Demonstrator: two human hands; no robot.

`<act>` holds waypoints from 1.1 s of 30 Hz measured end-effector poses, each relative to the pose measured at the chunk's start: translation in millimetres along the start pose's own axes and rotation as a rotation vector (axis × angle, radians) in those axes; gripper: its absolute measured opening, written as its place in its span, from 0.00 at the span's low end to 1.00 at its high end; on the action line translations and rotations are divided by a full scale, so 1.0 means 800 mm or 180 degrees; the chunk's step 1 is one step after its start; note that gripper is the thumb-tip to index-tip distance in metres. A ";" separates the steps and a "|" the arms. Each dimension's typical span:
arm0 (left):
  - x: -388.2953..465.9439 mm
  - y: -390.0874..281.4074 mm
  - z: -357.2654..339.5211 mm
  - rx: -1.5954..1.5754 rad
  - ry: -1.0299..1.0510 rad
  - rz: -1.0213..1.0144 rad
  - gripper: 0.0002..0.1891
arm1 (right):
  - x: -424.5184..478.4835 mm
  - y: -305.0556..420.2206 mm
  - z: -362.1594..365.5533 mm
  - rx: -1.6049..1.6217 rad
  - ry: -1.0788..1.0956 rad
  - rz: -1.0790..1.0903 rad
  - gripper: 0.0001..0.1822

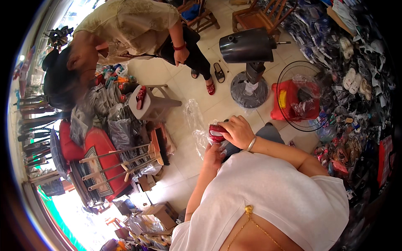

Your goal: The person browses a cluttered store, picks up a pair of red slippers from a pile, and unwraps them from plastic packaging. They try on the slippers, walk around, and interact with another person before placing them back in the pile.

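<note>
In front of my body I hold a glossy red shoe (216, 128) with a pale insole or sole showing. My right hand (240, 131) grips it from the right side, fingers curled over its top; a pale bangle is on that wrist. Just below, my left hand (214, 156) pinches the shoe's lower end along with crumpled clear plastic. A long clear plastic bag (195, 120) trails from beside the shoe, up and to the left over the tiled floor. My fingers hide part of the shoe.
Another person (132, 28) bends over at upper left, near a grey plastic stool (147, 103) bearing a red sandal. A standing fan (248, 47) and red plastic stool (279, 106) are ahead right. Bagged shoes (351, 78) pile along the right; brooms (125, 153) lie left.
</note>
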State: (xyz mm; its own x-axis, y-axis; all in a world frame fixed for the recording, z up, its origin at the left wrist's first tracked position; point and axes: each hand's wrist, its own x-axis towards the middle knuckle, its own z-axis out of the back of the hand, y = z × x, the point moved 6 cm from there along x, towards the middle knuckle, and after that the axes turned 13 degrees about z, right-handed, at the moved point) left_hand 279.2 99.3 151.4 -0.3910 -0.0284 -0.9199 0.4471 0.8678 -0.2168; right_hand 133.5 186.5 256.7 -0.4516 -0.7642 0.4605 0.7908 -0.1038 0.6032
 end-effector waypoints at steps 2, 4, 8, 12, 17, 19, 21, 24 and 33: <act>0.005 0.005 -0.006 -0.0077 0.0021 0.0109 0.13 | 0.000 -0.006 -0.005 0.0061 -0.0053 -0.0116 0.18; 0.013 0.007 -0.008 -0.0196 0.0118 0.0161 0.15 | -0.002 -0.013 -0.011 0.0162 -0.0148 -0.0223 0.17; 0.035 0.001 0.006 0.0350 -0.0027 -0.0266 0.13 | -0.014 -0.034 -0.027 0.0684 -0.0363 -0.0829 0.15; 0.043 -0.041 0.021 0.2033 -0.1008 -0.1939 0.12 | -0.034 -0.039 -0.038 0.1142 -0.0647 -0.1341 0.14; 0.050 -0.040 0.025 0.1522 -0.1226 -0.1462 0.09 | -0.054 -0.055 -0.047 0.1542 -0.0974 -0.1776 0.15; 0.048 -0.019 0.014 0.0864 -0.0684 -0.0635 0.10 | -0.059 -0.066 -0.050 0.1550 -0.1268 -0.1908 0.14; 0.042 0.000 0.000 0.0184 -0.0367 0.0083 0.10 | -0.065 -0.074 -0.071 0.2716 -0.1694 -0.2236 0.14; 0.040 -0.004 -0.030 -0.0183 0.0305 0.0178 0.08 | -0.064 -0.070 -0.088 0.3227 -0.1640 -0.2196 0.15; 0.052 -0.041 0.012 0.1208 -0.0682 -0.2474 0.05 | -0.074 -0.072 -0.097 0.3590 -0.0775 -0.2917 0.16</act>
State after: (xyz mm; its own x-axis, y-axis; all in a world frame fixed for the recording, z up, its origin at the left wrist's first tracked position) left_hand 256.1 64.5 117.0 -0.5530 -0.6659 -0.5008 0.3694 0.3428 -0.8637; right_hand 146.9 188.3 143.9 -0.7529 -0.5713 -0.3268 -0.4848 0.1456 0.8624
